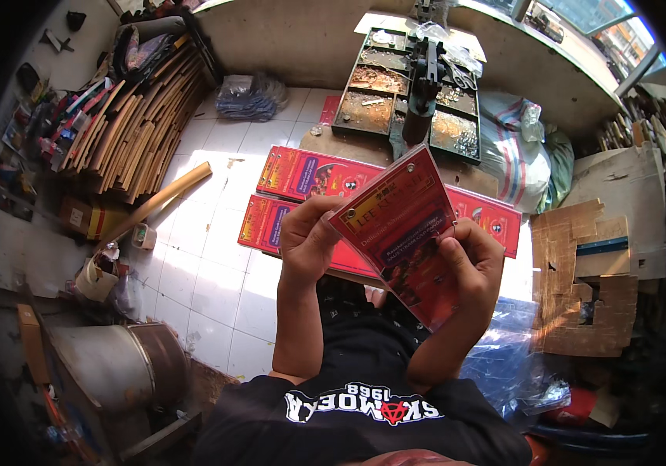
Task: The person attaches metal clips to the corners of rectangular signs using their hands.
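Note:
Before my chest I hold a red printed card in a clear plastic cover [395,210], tilted, with metal eyelets near its upper corners. My left hand [310,237] is closed on its left edge. My right hand [469,268] grips the right edge, thumb on the front face. Behind the held card, similar red cards [290,175] lie in piles on a low work board [341,146]. A dark metal hand press [424,78] stands just beyond the held card. Whether I hold one card or several together, I cannot tell.
A black compartment tray [368,111] with small metal bits flanks the press. Stacked brown boards [154,116] lean at the left, near a cardboard tube [166,194]. White sacks [511,151] and cut cardboard [581,295] are at the right. A metal drum [112,365] stands lower left.

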